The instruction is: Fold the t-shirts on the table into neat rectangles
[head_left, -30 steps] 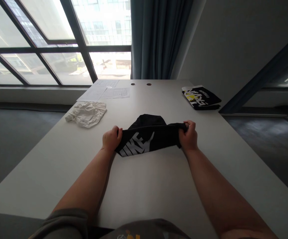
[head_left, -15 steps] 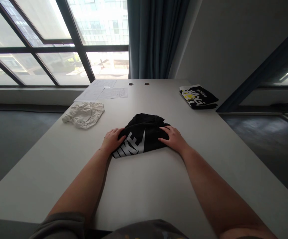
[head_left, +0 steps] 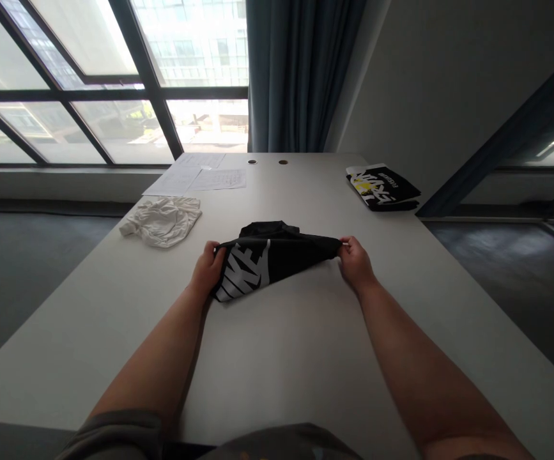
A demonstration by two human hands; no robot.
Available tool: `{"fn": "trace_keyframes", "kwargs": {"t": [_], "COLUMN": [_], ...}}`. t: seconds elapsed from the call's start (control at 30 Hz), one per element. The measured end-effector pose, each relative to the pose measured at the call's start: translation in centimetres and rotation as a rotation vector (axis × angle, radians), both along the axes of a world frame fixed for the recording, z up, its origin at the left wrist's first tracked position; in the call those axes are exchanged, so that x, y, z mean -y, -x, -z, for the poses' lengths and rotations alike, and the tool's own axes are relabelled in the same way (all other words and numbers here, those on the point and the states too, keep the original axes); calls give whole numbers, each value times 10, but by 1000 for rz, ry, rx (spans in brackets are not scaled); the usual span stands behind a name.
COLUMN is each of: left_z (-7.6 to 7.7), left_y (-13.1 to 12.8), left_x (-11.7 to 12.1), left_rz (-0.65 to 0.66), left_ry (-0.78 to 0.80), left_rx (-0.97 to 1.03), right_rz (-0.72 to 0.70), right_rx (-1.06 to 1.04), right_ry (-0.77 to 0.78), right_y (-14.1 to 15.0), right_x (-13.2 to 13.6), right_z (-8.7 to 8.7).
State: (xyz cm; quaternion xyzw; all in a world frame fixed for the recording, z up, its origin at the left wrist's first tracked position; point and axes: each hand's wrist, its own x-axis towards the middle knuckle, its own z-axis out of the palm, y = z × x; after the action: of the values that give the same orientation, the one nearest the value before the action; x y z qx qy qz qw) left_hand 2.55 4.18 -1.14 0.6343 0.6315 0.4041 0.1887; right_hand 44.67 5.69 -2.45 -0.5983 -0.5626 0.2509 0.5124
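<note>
A folded black garment (head_left: pixel 291 255) with a large white NIKE print is stretched between my hands over the middle of the table. Pinched at its left end, the cloth sits between the thumb and fingers of my left hand (head_left: pixel 206 271). My right hand (head_left: pixel 356 262) grips the opposite corner, pulled out to a narrow point. Behind the raised near edge, a bunched part of the same garment shows. Its lower edge slants upward toward the right. Whether the cloth is fully off the table there, I cannot tell.
The white table (head_left: pixel 277 364) runs to the window and a blue curtain (head_left: pixel 300 76). A crumpled white cloth (head_left: pixel 164 222) lies at the left, with printed papers (head_left: pixel 219 179) behind it. Another folded black garment (head_left: pixel 386 186) with white and yellow print rests near the right edge.
Both hands held the garment's ends, then lay spread on it as it rested on the table. Now they grip its ends again, the right hand drawn outward and the near edge lifted.
</note>
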Motion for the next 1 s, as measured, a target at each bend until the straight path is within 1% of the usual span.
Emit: {"fn": "trace_keyframes", "kwargs": {"t": [0.07,0.1,0.13,0.17,0.2,0.27,0.33,0.37,0.43,0.5,0.57,0.67,0.73,0.83,0.87,0.93,0.97,1.0], "left_z": [3,5,7,8,9,10,9,8,5,2,-2,-10,-16,-22,-24,-25,-25,-26], "left_y": [5,8,11,14,17,21,22,21,14,1,-14,-34,-40,-39,-38,-37,-38,-40], "left_x": [-5,-8,-10,-12,-14,-17,-17,-16,-12,-7,1,14,22,29,30,32,33,34], "left_rz": [-5,-20,-57,-113,-179,-289,-315,-294,-188,-22,144,326,427,551,601,731,803,870], "left_ry": [15,20,22,26,27,-3,-81,-122,-169,-169,-125,-11,49,152,219,407,502,575], "left_rx": [123,158,163,138,91,-35,-141,-172,-204,-231,-293,-330,-261,-29,87,340,441,498], "right_rz": [-105,-145,-177,-210,-247,-319,-386,-414,-439,-446,-438,-403,-381,-377,-382,-420,-458,-501], "right_rx": [-317,-431,-501,-529,-524,-435,-261,-149,91,290,440,572,549,374,301,150,85,37], "right_ry": [-15,-18,-16,-6,10,49,79,80,49,-5,-41,-51,-59,-100,-109,-102,-84,-62], "right_y": [2,3,4,5,7,14,22,26,32,37,39,40,40,41,43,48,51,55], "right_x": [0,0,1,2,4,7,11,12,15,15,15,12,11,12,13,17,20,23], "right_z": [-2,-4,-5,-7,-7,-8,-7,-6,-5,-5,-5,-3,-1,-1,-2,-5,-8,-10]}}
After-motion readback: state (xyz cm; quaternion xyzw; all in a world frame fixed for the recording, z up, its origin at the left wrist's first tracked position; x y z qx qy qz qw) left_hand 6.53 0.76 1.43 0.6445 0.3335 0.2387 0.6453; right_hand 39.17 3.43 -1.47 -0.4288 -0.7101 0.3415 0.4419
